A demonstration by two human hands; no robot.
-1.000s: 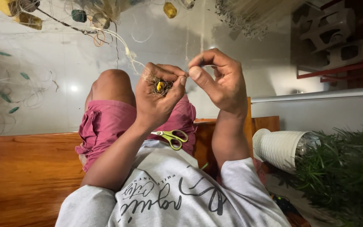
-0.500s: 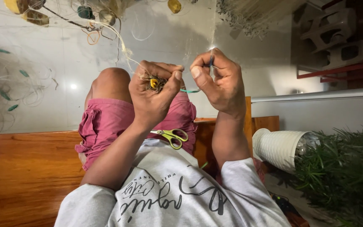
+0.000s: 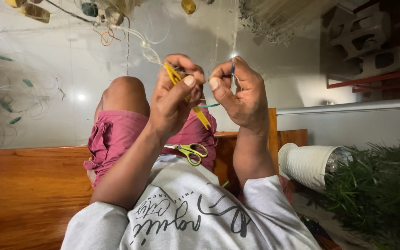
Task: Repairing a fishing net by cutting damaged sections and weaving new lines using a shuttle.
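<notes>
My left hand (image 3: 174, 99) grips a thin yellow netting needle (image 3: 202, 118), whose tip sticks out below the palm towards my lap. Close beside it, my right hand (image 3: 242, 97) pinches fine clear net line (image 3: 233, 46) between thumb and forefinger. A short teal thread (image 3: 209, 105) runs between the two hands. Both hands are raised above my knees, which are in pink shorts (image 3: 116, 139). Small scissors with yellow-green handles (image 3: 190, 151) lie on my lap, touched by neither hand.
I sit on a brown wooden bench (image 3: 24, 190). Clear fishing net with small green floats (image 3: 5, 106) is spread on the pale floor. A white ribbed pot (image 3: 306, 164) with a green plant (image 3: 376, 190) lies at the right. White plastic furniture (image 3: 362, 37) is at the far right.
The yellow needle, at first bunched inside my left fist, has been drawn out and now points down past the palm. Both hands stay close together at the net line.
</notes>
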